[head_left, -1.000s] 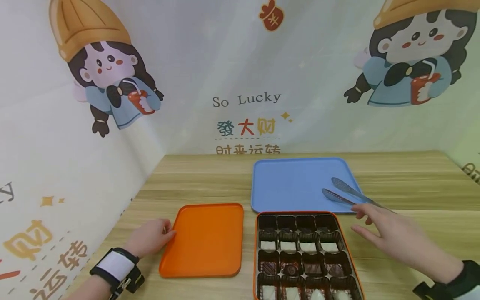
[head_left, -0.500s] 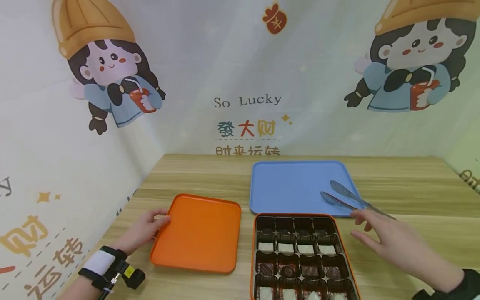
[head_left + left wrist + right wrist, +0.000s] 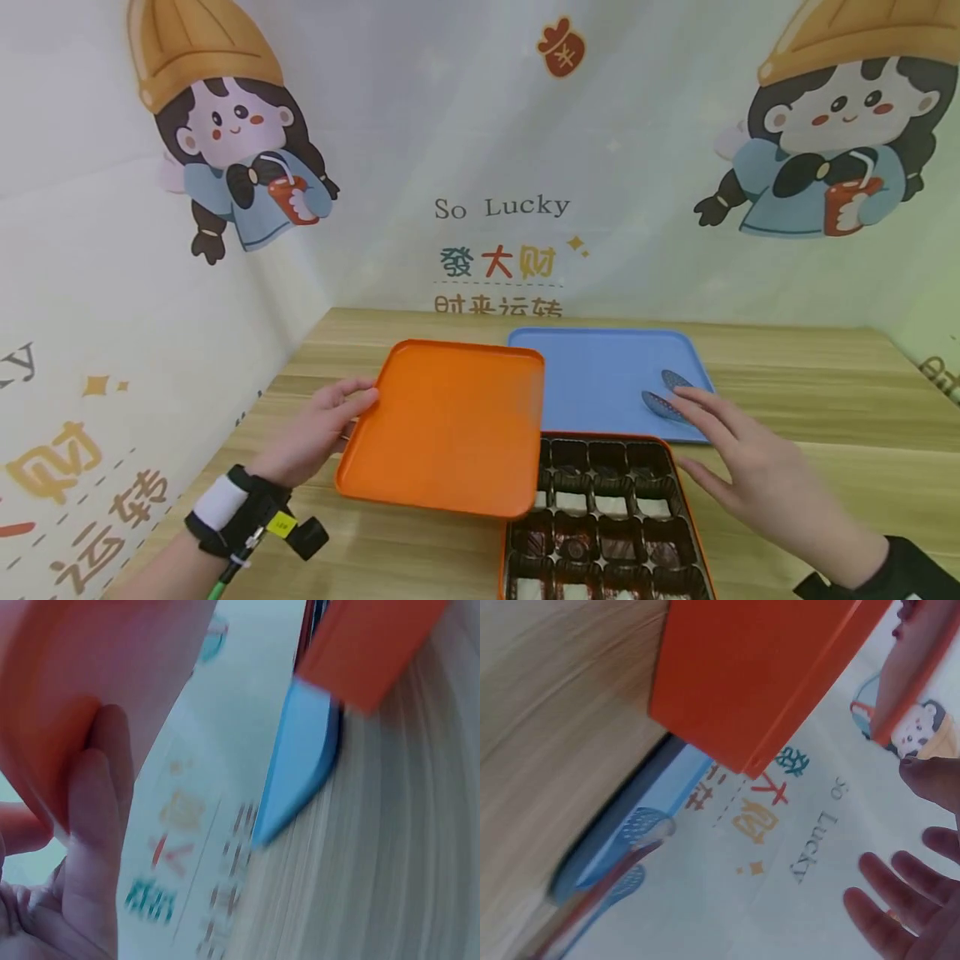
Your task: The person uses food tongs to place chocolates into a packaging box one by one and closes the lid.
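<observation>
My left hand [image 3: 315, 429] grips the left edge of an orange lid [image 3: 450, 429], which is up off the table. In the left wrist view its fingers reach in behind the lid's rim. The lid overlaps the left part of a box [image 3: 735, 682] with an orange wall and dark compartments. White pieces [image 3: 611, 505] and dark chocolates [image 3: 618, 548] sit in the rows that show; the left column is partly hidden. With fingers spread and holding nothing, my right hand [image 3: 765, 475] is at the box's right side, thumb near the rim.
Behind the box lies a blue tray [image 3: 585, 375]. Metal tongs [image 3: 663, 407] rest over its right side, their handles hidden behind my right hand in the head view. A printed curtain [image 3: 375, 167] hangs along the back and left of the wooden table [image 3: 420, 550].
My left hand has lifted the orange lid from the table and carried it rightward to the box. My right hand has shifted left toward the box, its fingers more extended.
</observation>
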`<state>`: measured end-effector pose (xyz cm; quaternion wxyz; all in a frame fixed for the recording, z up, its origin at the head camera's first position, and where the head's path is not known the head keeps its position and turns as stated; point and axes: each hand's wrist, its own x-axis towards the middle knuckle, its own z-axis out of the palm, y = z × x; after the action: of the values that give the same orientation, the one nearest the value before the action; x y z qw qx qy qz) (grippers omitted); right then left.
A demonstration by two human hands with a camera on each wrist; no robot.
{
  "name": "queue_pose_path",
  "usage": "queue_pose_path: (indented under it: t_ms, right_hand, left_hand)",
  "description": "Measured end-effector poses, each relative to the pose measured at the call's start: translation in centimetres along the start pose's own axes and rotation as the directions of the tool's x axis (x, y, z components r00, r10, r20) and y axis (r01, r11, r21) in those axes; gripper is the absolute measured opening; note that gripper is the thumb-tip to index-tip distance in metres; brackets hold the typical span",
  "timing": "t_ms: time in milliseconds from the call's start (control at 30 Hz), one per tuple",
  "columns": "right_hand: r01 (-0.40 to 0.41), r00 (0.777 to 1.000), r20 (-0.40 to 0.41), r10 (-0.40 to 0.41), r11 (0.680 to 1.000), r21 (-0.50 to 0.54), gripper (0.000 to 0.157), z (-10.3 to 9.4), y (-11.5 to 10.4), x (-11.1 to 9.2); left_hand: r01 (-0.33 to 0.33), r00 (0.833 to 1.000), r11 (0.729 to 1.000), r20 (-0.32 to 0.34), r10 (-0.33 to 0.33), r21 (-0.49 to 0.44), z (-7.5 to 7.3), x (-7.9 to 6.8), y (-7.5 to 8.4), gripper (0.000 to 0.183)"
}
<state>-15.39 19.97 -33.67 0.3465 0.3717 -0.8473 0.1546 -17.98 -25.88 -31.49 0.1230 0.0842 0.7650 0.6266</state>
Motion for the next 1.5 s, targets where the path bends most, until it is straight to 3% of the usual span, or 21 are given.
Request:
queue_pose_path:
  t_ms: [100, 233, 467, 567, 633, 667, 700, 733, 767, 833, 867, 933, 967, 1033, 1133, 1200, 1267, 1300, 1400, 1433, 1500]
  right_hand:
    - [0.116, 0.989, -0.091, -0.116, 0.993, -0.007, 0.054, 0.6, -0.8, 1.2]
    - [0.238, 0.962, -0.136, -0.236, 0.971, 0.001, 0.045, 1.1, -1.9, 2.0]
    - [0.274, 0.951, -0.157, -0.268, 0.962, 0.014, 0.037, 1.1, -2.2, 2.0]
    - [0.274, 0.94, -0.207, -0.269, 0.962, -0.006, 0.035, 0.7, -1.9, 2.0]
    - [0.264, 0.938, -0.23, -0.258, 0.964, -0.005, 0.035, 0.3, -1.8, 2.0]
    - [0.256, 0.94, -0.235, -0.247, 0.967, 0.004, 0.036, 0.1, -1.8, 2.0]
    - [0.245, 0.943, -0.238, -0.234, 0.969, 0.019, 0.036, -0.2, -1.8, 2.0]
    - [0.233, 0.947, -0.238, -0.217, 0.972, 0.04, 0.036, -0.4, -1.8, 1.9]
    - [0.221, 0.951, -0.237, -0.201, 0.973, 0.061, 0.037, -0.6, -1.8, 1.9]
    - [0.199, 0.959, -0.229, -0.169, 0.973, 0.116, 0.039, -0.9, -1.9, 1.8]
    - [0.189, 0.962, -0.225, -0.154, 0.971, 0.144, 0.04, -1.0, -2.0, 1.8]
    - [0.166, 0.968, -0.219, -0.118, 0.963, 0.213, 0.042, -1.2, -2.0, 1.7]
    - [0.151, 0.972, -0.216, -0.096, 0.955, 0.253, 0.042, -1.2, -2.0, 1.6]
    - [0.107, 0.976, -0.213, -0.037, 0.938, 0.329, 0.033, -1.3, -2.1, 1.4]
    - [-0.023, 0.978, -0.184, 0.103, 0.919, 0.393, 0.014, -1.5, -2.3, 1.0]
    - [-0.13, 0.969, -0.134, 0.205, 0.894, 0.429, 0.02, -1.6, -2.4, 0.9]
    - [-0.239, 0.954, -0.05, 0.296, 0.851, 0.467, 0.021, -1.9, -2.4, 0.9]
    - [-0.288, 0.944, 0.006, 0.329, 0.816, 0.501, 0.021, -2.0, -2.2, 1.0]
    - [-0.448, 0.892, 0.234, 0.387, 0.678, 0.583, 0.011, -2.2, -1.6, 1.2]
    - [-0.506, 0.862, 0.324, 0.389, 0.619, 0.601, 0.016, -2.2, -1.2, 1.2]
    - [-0.602, 0.798, 0.468, 0.379, 0.524, 0.602, 0.029, -2.0, -0.7, 1.0]
  left_hand:
    - [0.005, 0.994, 0.995, 0.113, 0.007, -0.1, 2.9, 0.9, 0.3, 0.047]
    - [0.03, 0.981, 0.986, 0.194, 0.002, -0.164, 6.2, 1.8, 0.6, 0.046]
    - [0.051, 0.972, 0.983, 0.235, -0.008, -0.174, 9.1, 2.5, 1.1, 0.046]
    - [-0.008, 0.974, 0.993, 0.225, 0.035, -0.121, 9.4, 2.8, 1.0, 0.046]
    - [-0.12, 0.976, 0.992, 0.181, 0.123, -0.029, 9.4, 3.0, 0.9, 0.041]
    - [-0.2, 0.969, 0.979, 0.155, 0.191, 0.048, 9.4, 3.1, 0.9, 0.038]
    - [-0.291, 0.953, 0.945, 0.13, 0.273, 0.147, 9.4, 3.2, 0.8, 0.037]
    - [-0.376, 0.926, 0.893, 0.111, 0.36, 0.248, 9.3, 3.3, 0.7, 0.039]
    - [-0.455, 0.887, 0.82, 0.099, 0.451, 0.348, 9.3, 3.3, 0.7, 0.045]
    - [-0.583, 0.781, 0.643, 0.122, 0.613, 0.498, 9.3, 3.3, 0.8, 0.061]
    - [-0.632, 0.719, 0.552, 0.144, 0.68, 0.544, 9.4, 3.4, 0.9, 0.065]
    - [-0.706, 0.621, 0.432, 0.197, 0.758, 0.562, 9.5, 3.4, 1.1, 0.063]
    - [-0.732, 0.584, 0.391, 0.219, 0.781, 0.558, 9.6, 3.4, 1.2, 0.058]
    - [-0.768, 0.534, 0.341, 0.247, 0.809, 0.543, 9.9, 3.5, 1.4, 0.046]
    - [-0.791, 0.51, 0.336, 0.248, 0.824, 0.511, 10.5, 3.4, 1.6, 0.033]
    - [-0.793, 0.524, 0.374, 0.226, 0.821, 0.481, 10.8, 3.3, 1.8, 0.031]
    - [-0.78, 0.568, 0.446, 0.198, 0.799, 0.438, 11.2, 3.1, 1.9, 0.031]
    - [-0.766, 0.603, 0.495, 0.19, 0.775, 0.41, 11.3, 3.1, 1.9, 0.035]
    - [-0.653, 0.757, 0.705, 0.204, 0.621, 0.277, 11.6, 2.7, 2.1, 0.049]
    - [-0.591, 0.805, 0.773, 0.223, 0.549, 0.232, 11.7, 2.5, 2.0, 0.055]
    - [-0.449, 0.871, 0.884, 0.284, 0.4, 0.13, 11.9, 2.2, 1.8, 0.066]
